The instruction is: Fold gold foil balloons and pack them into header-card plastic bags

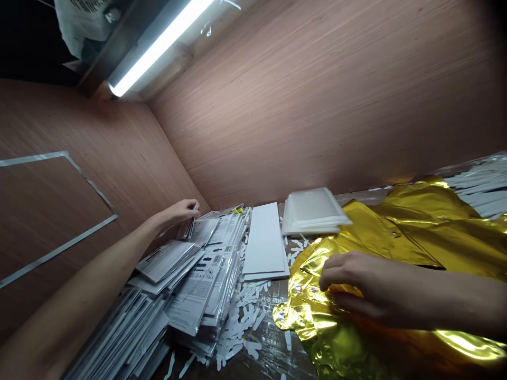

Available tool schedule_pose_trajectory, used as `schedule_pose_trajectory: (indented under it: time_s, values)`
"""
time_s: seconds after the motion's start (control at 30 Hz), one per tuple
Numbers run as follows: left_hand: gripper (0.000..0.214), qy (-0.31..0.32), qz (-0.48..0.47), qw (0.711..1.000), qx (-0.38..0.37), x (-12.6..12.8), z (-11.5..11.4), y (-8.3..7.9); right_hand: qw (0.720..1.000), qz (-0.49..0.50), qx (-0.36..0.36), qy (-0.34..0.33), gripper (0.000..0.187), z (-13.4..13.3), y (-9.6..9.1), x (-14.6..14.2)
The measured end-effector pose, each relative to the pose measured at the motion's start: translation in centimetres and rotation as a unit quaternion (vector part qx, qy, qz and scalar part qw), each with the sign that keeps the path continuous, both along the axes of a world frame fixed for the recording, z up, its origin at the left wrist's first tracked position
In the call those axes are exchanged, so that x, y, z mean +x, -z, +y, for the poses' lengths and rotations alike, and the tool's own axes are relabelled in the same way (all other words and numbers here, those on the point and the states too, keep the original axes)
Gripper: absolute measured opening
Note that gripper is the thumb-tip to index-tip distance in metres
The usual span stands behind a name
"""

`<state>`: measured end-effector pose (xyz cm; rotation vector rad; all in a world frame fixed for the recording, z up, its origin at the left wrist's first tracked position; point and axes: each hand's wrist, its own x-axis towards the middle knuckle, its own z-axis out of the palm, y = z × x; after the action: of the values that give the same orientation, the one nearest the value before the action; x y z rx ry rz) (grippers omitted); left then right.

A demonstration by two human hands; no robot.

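My left hand reaches to the back left. Its fingers are closed on the top edge of a thin printed packet standing upright behind the piles. Stacks of similar packets, printed cards in clear sleeves, lie in front of it and below my forearm. My right hand rests over a heap of flat, shiny gold foil pieces that look like uninflated balloons. Its fingers and thumb are bent around the foil; the fingertips are partly hidden.
Two white boards lie mid-table, with a stack of translucent sheets right of them. Small white strips are scattered on the table. More white strips are bundled at far right. Wooden walls rise behind; a tube light hangs above.
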<state>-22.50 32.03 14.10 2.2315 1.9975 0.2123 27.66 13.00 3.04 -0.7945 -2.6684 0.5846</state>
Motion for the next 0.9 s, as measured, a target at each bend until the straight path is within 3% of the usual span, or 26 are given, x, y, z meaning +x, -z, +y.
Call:
schedule_pose_trajectory:
  time_s: [0.17,0.4,0.53,0.63,0.77,0.83,0.9]
  values:
    - [0.03,0.018,0.038,0.999,-0.023,0.2,-0.6,-0.2,0.999,-0.024,-0.017,0.017,0.012,-0.5,0.0,0.3]
    - [0.034,0.052,0.104,0.992,-0.048,4.6,0.4,2.1,0.999,-0.035,-0.017,0.015,0.013,-1.6,-0.5,0.7]
    - [0.05,0.077,0.097,0.992,-0.017,7.3,-1.0,1.2,0.999,-0.043,0.018,0.026,0.012,-2.5,-0.7,2.1]
    - [0.059,0.114,0.056,0.991,0.036,11.2,-4.3,0.2,0.993,-0.054,0.103,-0.017,0.018,-3.3,-1.2,2.7]
    - [0.052,0.24,-0.023,0.968,0.069,19.5,-12.4,0.5,0.975,-0.077,0.197,-0.067,0.019,-4.3,-2.0,1.9]
    - [0.053,0.368,-0.071,0.925,0.064,23.6,-17.0,1.3,0.965,-0.09,0.231,-0.084,0.019,-5.0,-2.3,1.3]
    - [0.044,0.448,-0.098,0.887,0.056,26.5,-20.7,2.3,0.958,-0.095,0.251,-0.102,0.017,-5.9,-2.5,0.9]
